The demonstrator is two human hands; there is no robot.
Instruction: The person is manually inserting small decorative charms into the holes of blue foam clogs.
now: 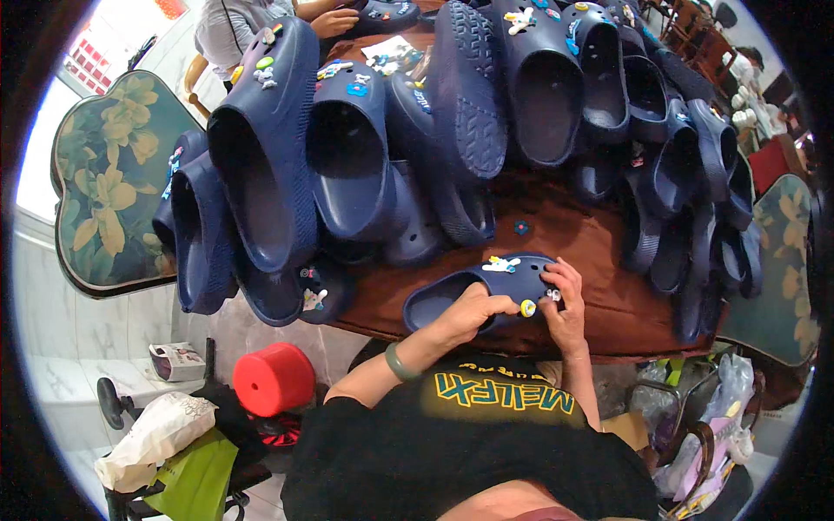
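Note:
A navy clog [440, 298] lies sideways at the brown table's near edge, its toe to the right. My left hand [469, 314] reaches into its opening, closed on the upper, with a finger pointing to a round yellow, white and blue shoe charm [528, 308]. Over the toe, my right hand [566, 314] is bent, with a small white shoe charm [553, 295] between its thumb and fingers; whether it sits in a hole is hidden. A white figure charm [501, 264] is on the clog's far side. Beyond the clog, a blue flower charm [521, 227] lies on the cloth.
Many navy clogs [261, 187] are heaped across the table's far side and right end. Floral chair backs [117, 187] stand at both sides. A red stool [274, 379] is at lower left. Across the table, another person's hand [334, 23] shows. Bags [717, 434] lie at lower right.

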